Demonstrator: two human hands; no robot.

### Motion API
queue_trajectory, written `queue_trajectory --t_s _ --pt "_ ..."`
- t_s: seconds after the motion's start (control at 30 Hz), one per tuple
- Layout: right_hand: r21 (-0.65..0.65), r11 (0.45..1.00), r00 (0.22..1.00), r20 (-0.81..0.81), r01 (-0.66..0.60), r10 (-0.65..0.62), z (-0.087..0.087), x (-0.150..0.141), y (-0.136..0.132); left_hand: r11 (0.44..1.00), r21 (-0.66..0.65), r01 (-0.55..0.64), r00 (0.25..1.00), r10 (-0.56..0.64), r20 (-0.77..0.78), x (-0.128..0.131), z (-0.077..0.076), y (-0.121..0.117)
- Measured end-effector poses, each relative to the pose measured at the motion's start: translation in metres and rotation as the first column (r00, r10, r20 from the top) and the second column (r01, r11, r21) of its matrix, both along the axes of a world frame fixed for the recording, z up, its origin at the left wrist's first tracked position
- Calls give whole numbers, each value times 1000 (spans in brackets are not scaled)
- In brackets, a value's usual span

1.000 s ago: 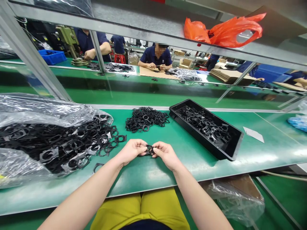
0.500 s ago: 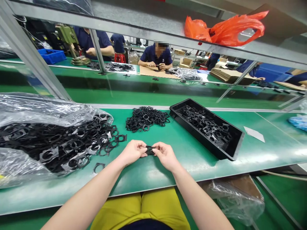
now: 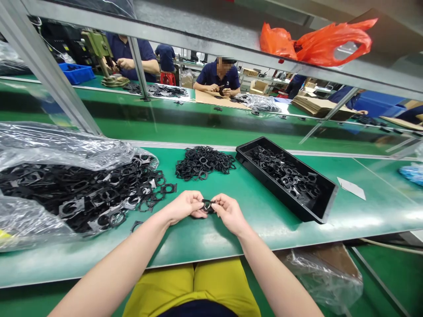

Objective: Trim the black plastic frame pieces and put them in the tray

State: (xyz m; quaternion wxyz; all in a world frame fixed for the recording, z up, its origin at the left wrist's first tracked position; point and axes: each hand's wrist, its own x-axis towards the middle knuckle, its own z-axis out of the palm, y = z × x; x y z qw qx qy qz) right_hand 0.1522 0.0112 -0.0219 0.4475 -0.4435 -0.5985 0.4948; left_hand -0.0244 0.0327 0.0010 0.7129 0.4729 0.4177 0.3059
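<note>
Both my hands are raised just above the green bench, and a small black frame-shaped part is pinched between them. My left hand grips its left side, while my right hand holds the other side. Much of the part is hidden by my fingers. Straight ahead lies a loose heap of similar black parts. To my left, a clear plastic bag spills many more black parts. A black tray to the right holds several more.
A single black part lies near the spilled pile. A white paper sheet is right of the tray. Beyond a metal-framed shelf holding an orange plastic bag, co-workers sit at another green bench. My yellow-clad lap is below the bench edge.
The black part has turned slightly between my fingers. My hands remain at about the same spot, and the whole view has shifted slightly.
</note>
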Motion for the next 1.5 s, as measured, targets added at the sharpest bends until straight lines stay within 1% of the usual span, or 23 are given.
queue_trajectory --t_s 0.1,0.23,0.37,0.63,0.73,0.9,1.17,1.27,1.4,1.5 --pt "9 1000 1000 -25 6 -6 1 1 0 1000 3 -11 997 11 70 1 1 -1" --pt "14 1000 999 -49 23 -22 3 0 0 996 51 -75 988 67 140 3 -1 -2" --pt "12 999 997 -62 41 -40 6 -1 -1 990 80 -113 977 96 192 3 -3 -2" --pt "-24 999 992 -120 29 -32 9 1 1 990 46 -130 961 114 251 6 -8 -3" --pt "-35 999 987 -153 38 -43 8 2 0 993 24 -113 967 104 233 6 -7 -2" --pt "-52 998 980 -192 35 -45 8 2 -2 998 -25 -52 979 56 196 1 -4 2" --pt "-96 995 972 -237 -12 -11 8 2 -1 994 -105 14 963 16 271 0 -4 -1" --pt "-104 995 968 -250 -12 -14 6 3 -1 993 -108 41 959 -9 283 0 -4 0" --pt "-96 995 970 -242 2 -26 6 3 -1 993 -87 83 964 -57 260 -4 -3 2" --pt "-99 995 968 -249 -13 -12 7 2 -1 989 -68 128 960 -106 261 -5 -1 1"
